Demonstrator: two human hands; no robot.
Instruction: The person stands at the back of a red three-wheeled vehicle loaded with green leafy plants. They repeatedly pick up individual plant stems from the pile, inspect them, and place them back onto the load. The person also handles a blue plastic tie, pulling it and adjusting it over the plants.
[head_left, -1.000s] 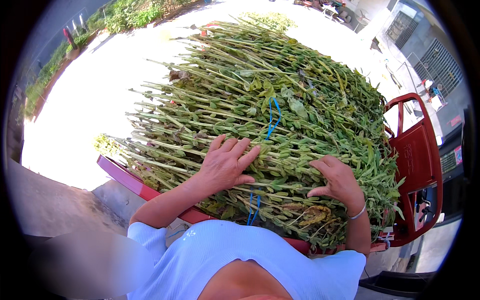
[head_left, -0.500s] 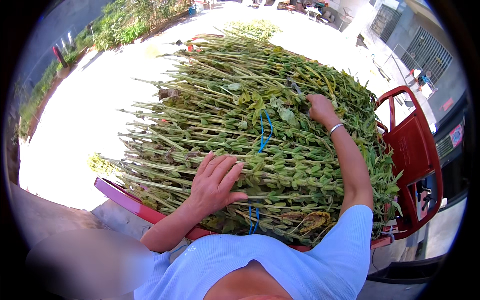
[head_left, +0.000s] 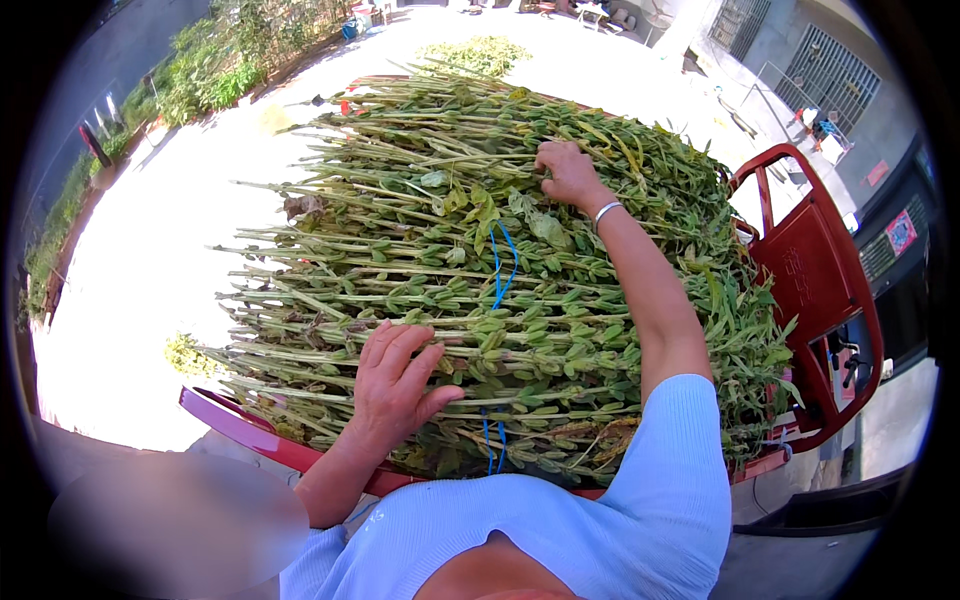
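Far left, you've got green plants (head_left: 225, 85) along the edge of a sunlit yard. Nearer in, a small pale-green clump (head_left: 188, 355) by the stalk ends, and a red rail (head_left: 245, 430) curving along the near left side of the load.

Main thing: a big pile of green stalks (head_left: 520, 335), lying across the red frame in front of you, filling the middle. Bare stem ends point left, pods through the middle, leafy ends bunched right.

Your left hand (head_left: 395, 385) is on the near left part of the pile, palm down, fingers lying over the stems, thumb spread off to the right. Grip wide; nothing seen clasped in it.

Just right of it, a blue cord (head_left: 515, 262) shows in two stretches, one mid-pile, one near your chest.

Your right hand (head_left: 570, 172) reaches over to the far part of the pile, arm long, fingers curled down at the stems. Grip narrow; can't tell whether it holds any stalk. Silver bracelet (head_left: 606, 211) on that wrist. A brown withered leaf (head_left: 617, 437) sits low, near your right sleeve (head_left: 668, 450).

Far right, a red upright panel (head_left: 800, 270) stands beside the leafy ends, barred window (head_left: 828, 75) beyond.
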